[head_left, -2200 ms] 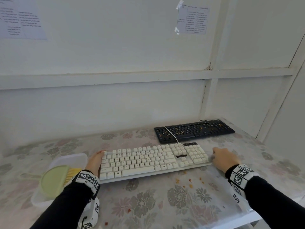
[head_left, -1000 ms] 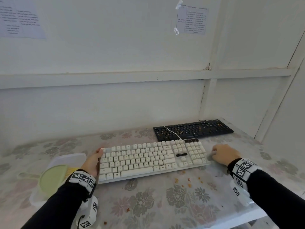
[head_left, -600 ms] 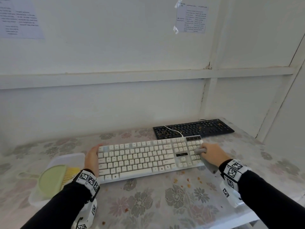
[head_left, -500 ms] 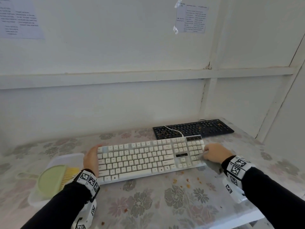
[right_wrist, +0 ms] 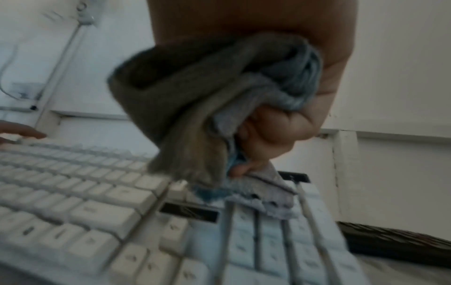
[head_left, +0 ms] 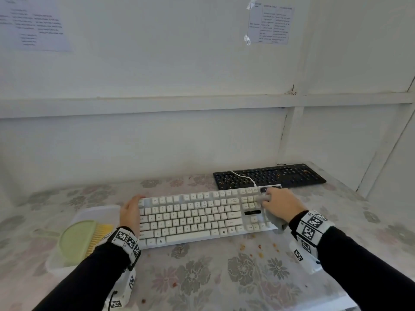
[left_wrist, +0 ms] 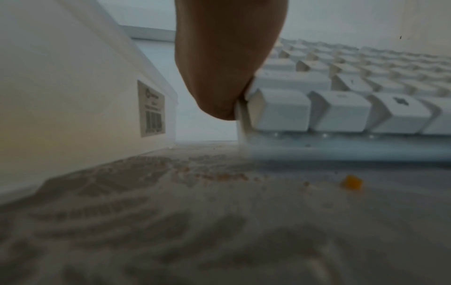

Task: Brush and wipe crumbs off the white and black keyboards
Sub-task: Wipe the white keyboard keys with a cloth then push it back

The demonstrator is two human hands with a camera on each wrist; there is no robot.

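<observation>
Wiping step: right hand point(head_left: 279, 204) clutching the gray cloth point(right_wrist: 214, 108) on white keyboard point(head_left: 197, 217) numpad, left hand point(head_left: 131, 213) flat, bracing its end. Next, sweep leftward across the keys.

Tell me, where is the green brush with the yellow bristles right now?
In the head view, the green brush with yellow bristles lies in the translucent plastic tub at the table's left, just left of the left hand steadying the white keyboard.

The right hand point(head_left: 281, 206) hid the white keyboard point(head_left: 197, 217)'s far right corner; print on the taped wall sheets point(head_left: 270, 23) was too small to read.
</observation>
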